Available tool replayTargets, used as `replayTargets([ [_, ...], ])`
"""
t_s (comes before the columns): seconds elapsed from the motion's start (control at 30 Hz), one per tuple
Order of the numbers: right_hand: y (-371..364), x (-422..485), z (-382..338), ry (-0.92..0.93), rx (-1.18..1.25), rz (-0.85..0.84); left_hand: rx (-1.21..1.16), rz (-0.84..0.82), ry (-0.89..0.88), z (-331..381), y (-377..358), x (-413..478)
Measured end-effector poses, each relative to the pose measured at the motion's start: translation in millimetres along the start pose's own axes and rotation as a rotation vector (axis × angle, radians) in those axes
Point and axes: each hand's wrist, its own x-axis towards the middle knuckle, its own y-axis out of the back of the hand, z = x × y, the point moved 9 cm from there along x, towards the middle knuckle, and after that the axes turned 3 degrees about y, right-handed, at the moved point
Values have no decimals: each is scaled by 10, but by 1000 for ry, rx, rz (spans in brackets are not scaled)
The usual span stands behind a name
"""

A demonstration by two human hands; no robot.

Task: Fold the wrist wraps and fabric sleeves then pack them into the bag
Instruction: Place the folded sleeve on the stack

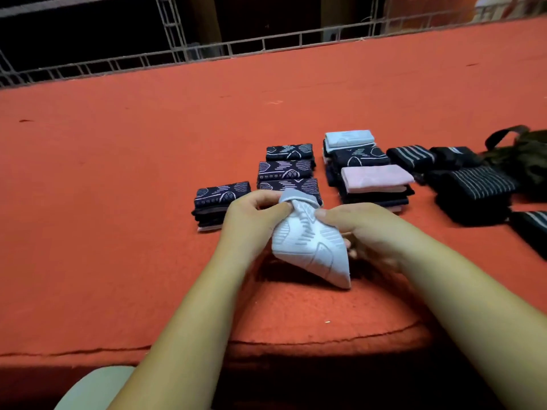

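Above the near edge of the red felt table point(118, 202), the left hand point(254, 214) and the right hand point(361, 229) both pinch one pale patterned sleeve point(307, 247), which they hold clear of the cloth and which is not yet folded. Beyond it lie four navy patterned piles point(285, 170), a mixed heap point(370, 184) topped by one light-blue, one navy and one pink piece, and four black striped wraps point(473, 187). One dark bag point(527, 155) sits far right, its contents hidden. Folding looks nearly finished, while the packing seems still to come.
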Motion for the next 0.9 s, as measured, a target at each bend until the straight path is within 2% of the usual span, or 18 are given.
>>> replayTargets([
  [0.17,-37,-3,170,-88,401,-137,-121,-229,67,37,-56,18],
  [0.27,-72,-60,67,-102,477,-232,-313,-443,46,76,-100,32],
  [0.37,-97,-77,-12,-50,501,-284,-427,-558,42,90,-213,-41],
  [0.47,-83,-18,131,-70,459,-224,-444,-527,16,4,-286,-34],
  [0.63,192,110,232,84,77,69,-320,-407,94,-221,-330,-20],
  [0.7,208,106,191,105,39,97,-281,-360,119,-264,-276,27],
  [0.8,210,94,120,151,-52,119,-202,-273,50,-204,-112,138],
  [0.9,212,123,133,163,-8,155,-145,-319,-1,-165,-93,165],
])
